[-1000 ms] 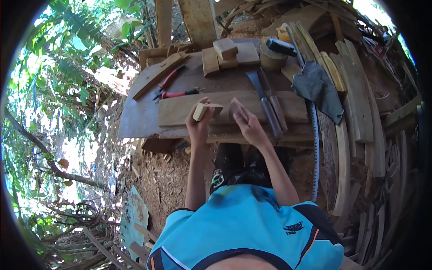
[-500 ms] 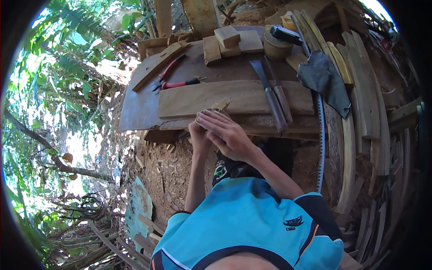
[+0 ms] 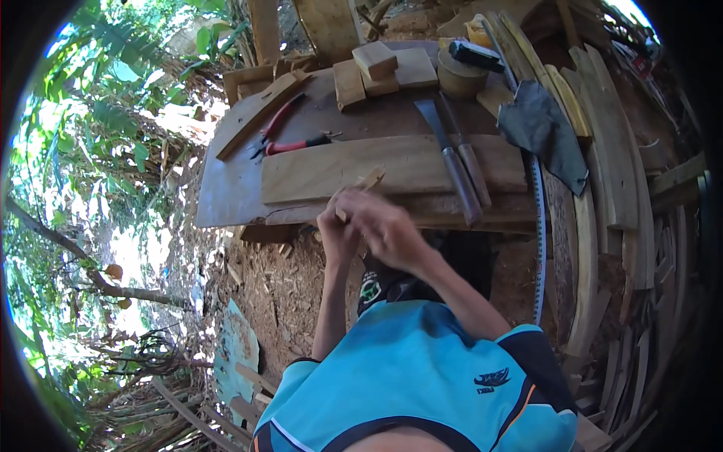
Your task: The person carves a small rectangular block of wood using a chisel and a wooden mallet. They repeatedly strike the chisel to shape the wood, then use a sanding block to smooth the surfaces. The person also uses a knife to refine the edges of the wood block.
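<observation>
My left hand [image 3: 337,232] is closed in front of the bench's near edge, its fingers wrapped round a small piece of wood [image 3: 372,179]. The wood's pale tip pokes out beyond my fingers; the rest is hidden. My right hand [image 3: 386,228] lies over and against the left one, blurred by motion, so its grip does not show clearly. Just beyond both hands is a wide wooden board [image 3: 339,169] lying along the bench [image 3: 230,188]. Two long-handled blade tools, a broad chisel [image 3: 454,167] and a narrower one [image 3: 474,169], rest across the board to the right.
Red-handled pliers [image 3: 297,143] lie open at the board's left end. Wood blocks [image 3: 375,60] are stacked at the back, beside a round container [image 3: 461,75]. A dark cloth [image 3: 544,135] drapes over long planks [image 3: 606,143] at right, near a measuring tape [image 3: 539,248].
My right hand has shifted slightly and its fingers have lifted and blurred over the left hand. The left hand stays in nearly the same place, holding the wood.
</observation>
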Demonstrator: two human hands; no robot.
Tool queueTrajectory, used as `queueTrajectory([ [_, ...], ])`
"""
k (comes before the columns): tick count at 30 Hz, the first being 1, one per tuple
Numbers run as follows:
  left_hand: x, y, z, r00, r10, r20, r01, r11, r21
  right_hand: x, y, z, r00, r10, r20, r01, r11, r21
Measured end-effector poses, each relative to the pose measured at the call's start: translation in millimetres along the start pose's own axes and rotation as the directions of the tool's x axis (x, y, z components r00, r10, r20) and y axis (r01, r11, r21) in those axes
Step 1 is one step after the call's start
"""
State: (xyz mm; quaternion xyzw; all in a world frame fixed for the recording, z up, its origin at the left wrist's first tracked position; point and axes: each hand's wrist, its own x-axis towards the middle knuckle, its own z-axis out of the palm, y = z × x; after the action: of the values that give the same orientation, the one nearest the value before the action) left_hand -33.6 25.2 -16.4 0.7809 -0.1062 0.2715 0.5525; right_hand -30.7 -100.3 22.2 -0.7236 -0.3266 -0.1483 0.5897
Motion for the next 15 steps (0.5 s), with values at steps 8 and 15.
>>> queueTrajectory([
  [8,2,18,8,0.945,-0.322,0.055,0.326,0.937,-0.127,7,17,-17,0.974,0.226,-0.016,-0.223,0.970,0.101],
  [15,4,23,7,0.945,-0.315,0.088,0.319,0.947,-0.039,9,34,-33,0.971,0.230,-0.069,-0.229,0.973,0.017],
])
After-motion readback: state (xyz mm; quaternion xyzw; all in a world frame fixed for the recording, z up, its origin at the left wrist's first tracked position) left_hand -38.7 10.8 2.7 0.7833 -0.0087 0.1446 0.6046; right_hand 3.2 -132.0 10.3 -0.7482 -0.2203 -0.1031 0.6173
